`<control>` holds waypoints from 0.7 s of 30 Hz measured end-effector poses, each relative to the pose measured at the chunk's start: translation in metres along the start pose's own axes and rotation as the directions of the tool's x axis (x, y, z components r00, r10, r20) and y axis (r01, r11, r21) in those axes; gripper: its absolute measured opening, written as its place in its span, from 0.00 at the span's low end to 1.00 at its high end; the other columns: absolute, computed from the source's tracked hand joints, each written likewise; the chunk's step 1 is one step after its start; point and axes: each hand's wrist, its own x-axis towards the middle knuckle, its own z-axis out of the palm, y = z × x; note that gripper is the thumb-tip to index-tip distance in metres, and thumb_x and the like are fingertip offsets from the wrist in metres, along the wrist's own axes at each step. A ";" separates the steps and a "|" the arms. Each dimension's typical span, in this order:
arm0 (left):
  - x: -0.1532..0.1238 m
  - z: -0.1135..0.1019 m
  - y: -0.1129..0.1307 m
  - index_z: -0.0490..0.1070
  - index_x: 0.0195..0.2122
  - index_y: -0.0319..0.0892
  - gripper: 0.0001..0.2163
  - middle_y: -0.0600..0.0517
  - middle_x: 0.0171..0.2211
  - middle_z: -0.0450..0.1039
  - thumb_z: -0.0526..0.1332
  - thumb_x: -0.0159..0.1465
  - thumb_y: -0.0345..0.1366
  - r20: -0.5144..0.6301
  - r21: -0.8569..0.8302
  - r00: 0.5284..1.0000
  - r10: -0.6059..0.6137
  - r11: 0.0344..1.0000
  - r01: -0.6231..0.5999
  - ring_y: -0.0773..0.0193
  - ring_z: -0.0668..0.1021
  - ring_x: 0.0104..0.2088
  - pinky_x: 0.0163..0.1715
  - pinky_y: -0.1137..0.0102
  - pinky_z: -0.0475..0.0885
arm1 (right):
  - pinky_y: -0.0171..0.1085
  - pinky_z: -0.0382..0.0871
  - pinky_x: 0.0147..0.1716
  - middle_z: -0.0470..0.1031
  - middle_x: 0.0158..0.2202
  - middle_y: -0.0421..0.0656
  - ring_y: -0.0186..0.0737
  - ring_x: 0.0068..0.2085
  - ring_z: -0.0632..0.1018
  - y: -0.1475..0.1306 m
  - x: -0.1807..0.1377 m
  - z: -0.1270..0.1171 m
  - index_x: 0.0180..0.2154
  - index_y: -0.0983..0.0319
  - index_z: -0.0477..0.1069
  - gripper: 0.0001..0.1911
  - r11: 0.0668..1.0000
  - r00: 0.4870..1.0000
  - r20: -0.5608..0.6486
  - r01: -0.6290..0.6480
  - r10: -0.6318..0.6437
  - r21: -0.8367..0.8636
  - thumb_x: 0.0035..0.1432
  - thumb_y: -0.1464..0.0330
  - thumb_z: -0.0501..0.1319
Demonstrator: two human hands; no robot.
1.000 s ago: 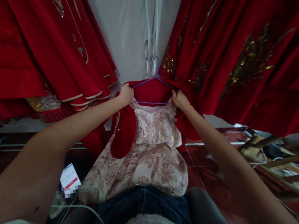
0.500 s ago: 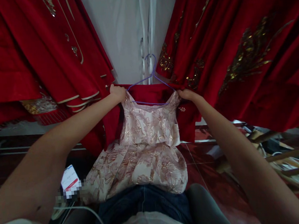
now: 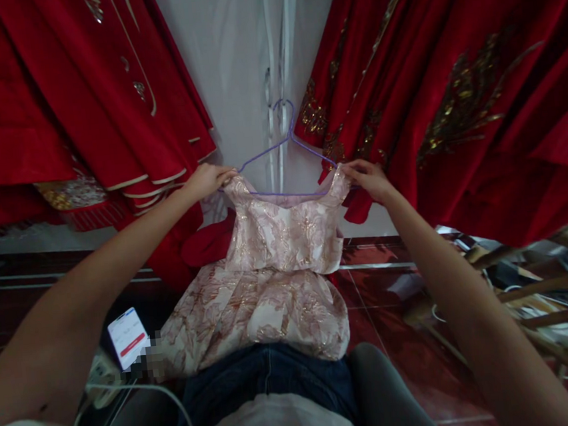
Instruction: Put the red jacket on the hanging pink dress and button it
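Note:
A pale pink dress (image 3: pixel 286 236) with a shiny gold floral pattern hangs on a purple hanger (image 3: pixel 277 145), its skirt spread across my lap. My left hand (image 3: pixel 210 178) is closed, pinching the dress's left shoulder at the hanger's end. At the opposite shoulder, my right hand (image 3: pixel 367 177) pinches the fabric between thumb and fingers. Behind the bodice, part of a red cloth (image 3: pixel 210 239) shows on the left; the dress hides the rest. The hanger's hook lies against a white cabinet door's handle area; whether it is hooked there I cannot tell.
Red garments with gold sequins hang on the left (image 3: pixel 43 115) and right (image 3: pixel 483 86) of the white cabinet (image 3: pixel 222 65). A lit phone (image 3: pixel 129 338) and a white cable (image 3: pixel 174 401) are beside my left leg. A wooden rack (image 3: pixel 557 287) with assorted things stands at right.
The red cloth behind the dress's neckline has dropped away, leaving the hanger bare against the cabinet. My hands have shifted their grip on the shoulders, the right one moving slightly outward.

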 end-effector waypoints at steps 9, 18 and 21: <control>-0.058 0.006 -0.015 0.77 0.32 0.41 0.19 0.45 0.28 0.78 0.49 0.66 0.44 0.324 0.233 0.935 -0.143 0.970 0.067 0.57 0.79 0.32 0.33 0.71 0.66 | 0.40 0.75 0.26 0.71 0.22 0.39 0.35 0.24 0.74 0.053 -0.053 0.003 0.25 0.61 0.68 0.10 0.962 0.948 -0.166 -0.270 0.273 0.040 0.47 0.63 0.65; -0.021 0.045 0.091 0.76 0.36 0.41 0.19 0.46 0.36 0.77 0.47 0.67 0.44 0.201 0.007 0.950 0.240 0.969 -0.247 0.61 0.78 0.36 0.35 0.71 0.68 | 0.42 0.71 0.41 0.75 0.34 0.44 0.40 0.37 0.75 0.027 -0.064 0.047 0.35 0.61 0.68 0.15 0.928 0.980 0.101 0.193 -0.169 -0.318 0.57 0.56 0.55; -0.011 0.064 0.123 0.77 0.30 0.39 0.17 0.47 0.27 0.76 0.51 0.65 0.42 0.375 -0.029 0.914 0.156 0.987 -0.156 0.62 0.76 0.28 0.31 0.70 0.67 | 0.42 0.68 0.47 0.73 0.39 0.46 0.42 0.42 0.74 0.004 -0.057 0.060 0.36 0.61 0.66 0.14 0.886 0.953 0.110 0.304 -0.283 -0.351 0.60 0.57 0.52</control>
